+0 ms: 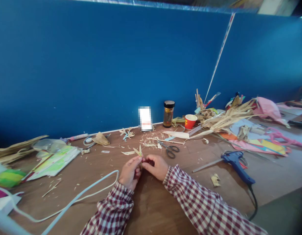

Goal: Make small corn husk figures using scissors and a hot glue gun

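My left hand [130, 172] and my right hand [156, 166] meet over the brown table [153, 202], fingers pinched together on a small straw piece [139, 151] with pale pointed leaves sticking up from between them. A bit of red shows between the fingertips. Both sleeves are red-and-white checked. Black scissors [170, 150] lie just beyond my right hand, among scattered straw scraps.
A blue glue gun [236, 163] with a glue stick lies at the right. A red paper cup [190, 121], a dark jar [168, 113] and a heap of dried husks [224, 119] stand by the blue wall. Coloured papers lie left and right. A pale cable [74, 199] loops at the front left.
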`<state>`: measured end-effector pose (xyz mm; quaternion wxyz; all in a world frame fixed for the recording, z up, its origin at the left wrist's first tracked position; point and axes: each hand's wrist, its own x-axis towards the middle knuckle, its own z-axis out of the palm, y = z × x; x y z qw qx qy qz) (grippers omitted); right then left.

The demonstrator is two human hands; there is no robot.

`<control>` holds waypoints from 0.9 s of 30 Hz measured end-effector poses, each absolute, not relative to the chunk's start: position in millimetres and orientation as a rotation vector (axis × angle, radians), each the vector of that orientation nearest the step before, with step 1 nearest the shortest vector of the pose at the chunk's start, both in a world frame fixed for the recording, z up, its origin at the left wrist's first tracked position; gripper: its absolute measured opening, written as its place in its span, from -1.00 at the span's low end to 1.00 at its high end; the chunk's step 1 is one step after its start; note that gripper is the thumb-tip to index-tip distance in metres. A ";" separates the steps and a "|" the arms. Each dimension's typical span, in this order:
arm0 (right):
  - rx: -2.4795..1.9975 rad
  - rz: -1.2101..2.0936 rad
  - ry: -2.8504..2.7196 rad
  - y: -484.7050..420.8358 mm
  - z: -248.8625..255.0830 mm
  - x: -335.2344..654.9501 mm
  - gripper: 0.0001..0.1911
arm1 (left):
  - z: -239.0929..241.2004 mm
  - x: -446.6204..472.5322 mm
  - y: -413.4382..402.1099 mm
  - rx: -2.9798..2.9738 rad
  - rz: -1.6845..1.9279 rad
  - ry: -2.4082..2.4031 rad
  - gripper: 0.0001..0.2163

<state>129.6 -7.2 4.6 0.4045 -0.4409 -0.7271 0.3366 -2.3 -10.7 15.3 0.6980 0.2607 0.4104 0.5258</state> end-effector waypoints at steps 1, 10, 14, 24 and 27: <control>-1.107 0.884 -1.772 -6.4 5.4 129.9 -0.76 | 15.3 -2.4 -10.9 0.591 1.171 0.925 -0.81; -0.935 1.336 -1.546 9.4 3.8 144.9 -0.72 | 14.7 -0.4 -12.9 0.743 1.009 1.001 -0.78; -0.857 1.451 -1.486 9.7 4.7 147.7 -0.76 | 13.2 0.5 -15.3 0.794 0.910 0.985 -0.78; -0.831 1.552 -1.479 9.6 5.0 150.1 -0.70 | 8.8 0.1 -14.8 0.777 0.890 0.970 -0.84; -0.839 1.554 -1.481 9.8 4.0 149.6 -0.69 | 9.5 0.5 -15.0 0.771 0.883 0.982 -0.84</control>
